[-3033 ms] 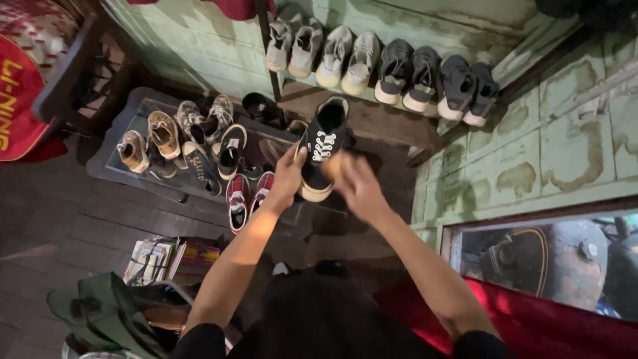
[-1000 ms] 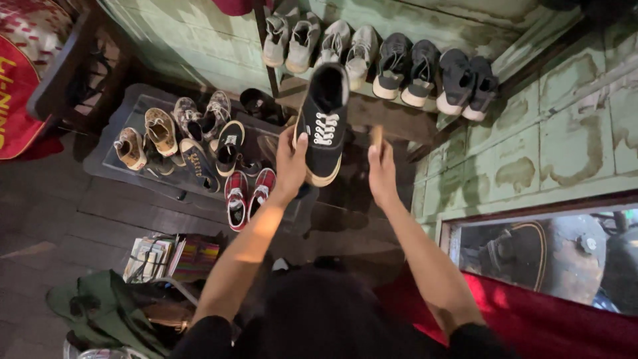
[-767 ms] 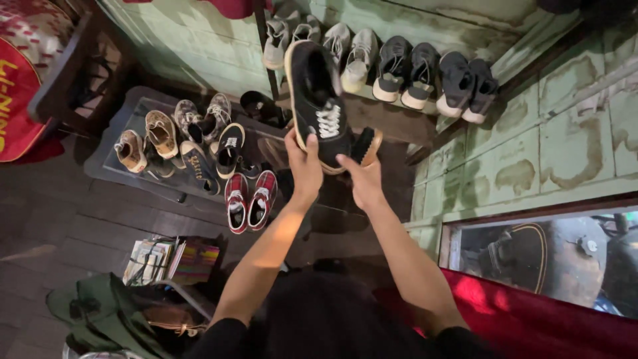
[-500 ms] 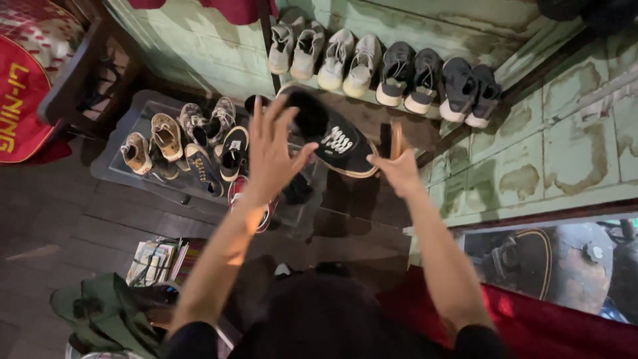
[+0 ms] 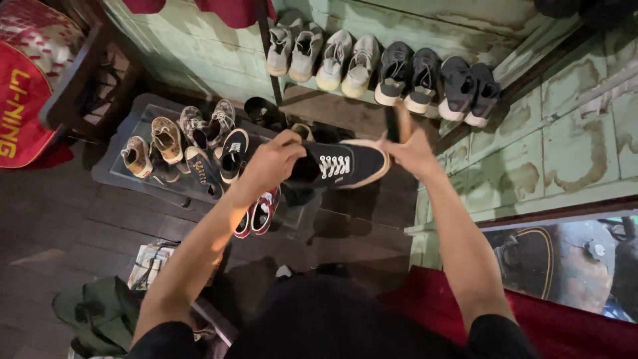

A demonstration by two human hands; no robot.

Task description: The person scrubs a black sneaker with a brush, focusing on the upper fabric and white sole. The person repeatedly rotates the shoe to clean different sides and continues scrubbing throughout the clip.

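Observation:
A black low sneaker (image 5: pixel 342 163) with white laces and a pale sole lies on its side in the air in front of me, toe to the right. My left hand (image 5: pixel 272 159) grips its heel end. At the toe end is my right hand (image 5: pixel 412 149), which also holds a small brown brush (image 5: pixel 401 121) upright against the sole's edge.
A dark tray (image 5: pixel 119 174) on the wooden floor holds several shoes, with a red pair (image 5: pixel 259 211) just below the held sneaker. Several white and black sneakers (image 5: pixel 382 63) line the green wall's ledge. A green bag (image 5: pixel 100 312) and papers (image 5: pixel 149 264) lie at lower left.
The sneaker has been turned from upright, sole toward me, to lying sideways and lower. My left hand, open for a moment, has closed on the heel again.

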